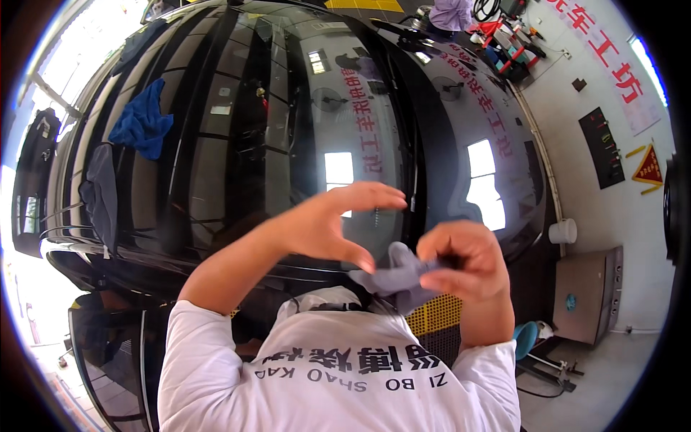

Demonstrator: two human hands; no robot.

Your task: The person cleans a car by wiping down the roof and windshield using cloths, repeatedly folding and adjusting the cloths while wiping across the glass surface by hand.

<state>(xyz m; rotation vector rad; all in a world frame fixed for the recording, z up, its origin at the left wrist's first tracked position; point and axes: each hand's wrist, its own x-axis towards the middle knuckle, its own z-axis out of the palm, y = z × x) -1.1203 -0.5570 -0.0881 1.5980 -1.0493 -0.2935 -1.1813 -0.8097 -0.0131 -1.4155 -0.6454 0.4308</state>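
My right hand (467, 262) grips a grey cloth (399, 278), which hangs bunched from its fingers in front of my chest. To its left, my left hand (334, 227) is raised with thumb and fingers spread apart and holds nothing; its thumb tip is close to the cloth's edge, and whether they touch I cannot tell. Both hands are over the side of a glossy black car, by its windshield (334, 135) and hood (448, 162). A blue cloth (143, 121) lies on the car's roof at the left, with a dark grey cloth (101, 194) near the roof's edge.
An open car door (110, 367) stands at the lower left. Along the right wall are a metal cabinet (586, 297), a white bucket (563, 231) and a teal basin (524, 340). Beyond the hood, a person in a purple top (452, 13) is near a red cart (505, 46).
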